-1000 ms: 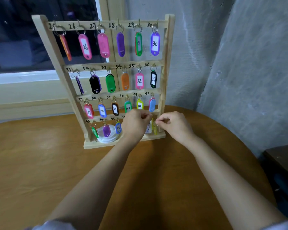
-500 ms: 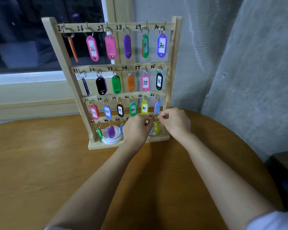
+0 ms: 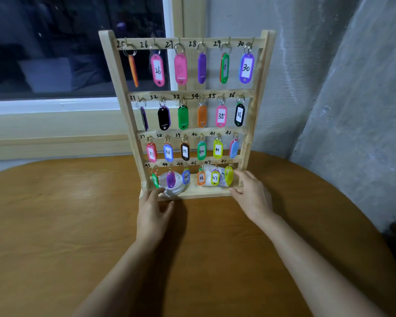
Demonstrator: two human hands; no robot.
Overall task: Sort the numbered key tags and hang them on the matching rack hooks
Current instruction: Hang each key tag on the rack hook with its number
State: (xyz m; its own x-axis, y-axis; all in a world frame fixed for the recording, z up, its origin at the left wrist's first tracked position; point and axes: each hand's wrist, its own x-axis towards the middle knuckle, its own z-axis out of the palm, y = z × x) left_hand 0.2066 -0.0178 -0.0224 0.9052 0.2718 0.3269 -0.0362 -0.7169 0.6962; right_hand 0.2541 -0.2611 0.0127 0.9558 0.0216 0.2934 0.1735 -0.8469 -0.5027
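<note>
A wooden rack [image 3: 256, 101] with four rows of hooks numbered 25 to 48 stands on the table. Coloured key tags hang on every hook I can see, such as the purple tag 30 [image 3: 246, 68] and the yellow tag on hook 48 [image 3: 228, 175] at the bottom right. My left hand [image 3: 152, 211] rests at the left end of the rack's base [image 3: 206, 195] with relaxed fingers. My right hand [image 3: 253, 195] touches the right end of the base, its fingers beside the yellow tag. Neither hand holds a tag.
The rack stands on a round wooden table [image 3: 55, 225] near its far edge. A window [image 3: 66, 42] is behind on the left, a grey wall [image 3: 352, 88] on the right. A white round lid-like object [image 3: 169, 186] and some paper [image 3: 209, 171] sit behind the bottom row.
Both hands have left the bottom-right hooks and dropped to the two ends of the rack's base. The yellow tag now hangs free on hook 48.
</note>
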